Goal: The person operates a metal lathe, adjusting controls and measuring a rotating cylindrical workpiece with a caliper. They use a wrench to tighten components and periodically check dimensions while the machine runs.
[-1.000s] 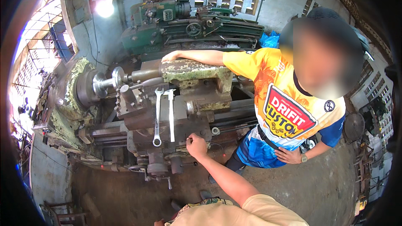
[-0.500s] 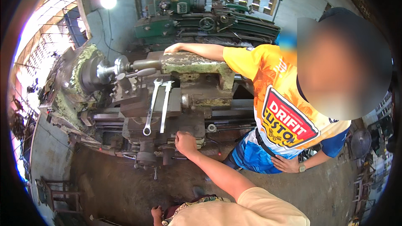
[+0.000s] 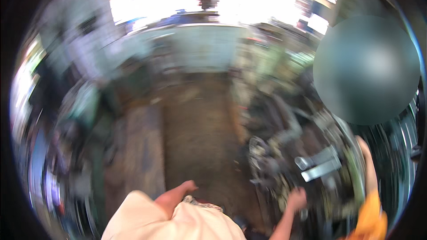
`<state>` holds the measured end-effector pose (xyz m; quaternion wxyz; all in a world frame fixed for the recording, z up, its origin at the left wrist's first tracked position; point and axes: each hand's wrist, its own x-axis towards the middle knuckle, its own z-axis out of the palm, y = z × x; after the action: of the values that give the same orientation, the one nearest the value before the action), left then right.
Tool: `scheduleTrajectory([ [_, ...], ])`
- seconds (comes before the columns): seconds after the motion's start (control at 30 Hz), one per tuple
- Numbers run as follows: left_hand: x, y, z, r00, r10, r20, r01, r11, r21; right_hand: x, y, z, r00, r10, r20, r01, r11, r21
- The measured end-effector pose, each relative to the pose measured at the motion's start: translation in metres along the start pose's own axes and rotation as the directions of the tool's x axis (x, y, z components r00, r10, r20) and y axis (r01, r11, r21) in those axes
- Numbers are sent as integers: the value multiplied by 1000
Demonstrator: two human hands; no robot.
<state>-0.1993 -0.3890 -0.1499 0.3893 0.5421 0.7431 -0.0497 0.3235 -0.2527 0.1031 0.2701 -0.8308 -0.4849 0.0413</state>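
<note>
Motion smears the whole head view. My right hand (image 3: 297, 198) looks curled into a fist at the near side of the lathe (image 3: 284, 124); whether anything is in it is hidden. Beyond that hand, on the lathe, lie a combination wrench (image 3: 305, 163) and, beside it, a vernier caliper (image 3: 321, 170), both blurred to bright shapes. Low in front of my body hangs my left hand (image 3: 190, 186), away from the machine. Its fingers are too smeared to read.
A co-worker's arm (image 3: 368, 164) in a yellow-orange sleeve (image 3: 372, 218) reaches along the lathe's far side. Brown floor (image 3: 195, 120) runs toward a pale low wall (image 3: 204, 46) under bright windows. Blurred green machinery (image 3: 84, 102) stands at left beside a flat brown surface (image 3: 142, 146).
The view has swung left, so the lathe, tools and co-worker now sit at the right. My right hand stays by the lathe, near the wrench and caliper.
</note>
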Motion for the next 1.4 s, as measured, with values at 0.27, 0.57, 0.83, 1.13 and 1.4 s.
scheduleTrajectory([
  [0.27, -68, -36, -27, 973, -229, 9, 227, 957, -178, -27, -37, -10, 984, -176, -18, 173, 978, -115],
  [0.57, -75, -56, -18, 920, -374, 119, 392, 878, -273, -15, -61, -5, 966, -260, 17, 260, 963, -71],
  [0.83, -37, -33, -16, 984, -177, 0, 175, 974, -141, -23, -33, 2, 995, -95, -1, 95, 994, -58],
  [1.13, -23, -18, -21, 985, -145, 93, 162, 962, -218, -23, -27, 10, 990, 57, -130, -38, 989, 146],
  [1.4, -1, -22, -41, 986, -142, 87, 155, 974, -166, -26, -37, 2, 978, 187, -90, -156, 948, 279],
])
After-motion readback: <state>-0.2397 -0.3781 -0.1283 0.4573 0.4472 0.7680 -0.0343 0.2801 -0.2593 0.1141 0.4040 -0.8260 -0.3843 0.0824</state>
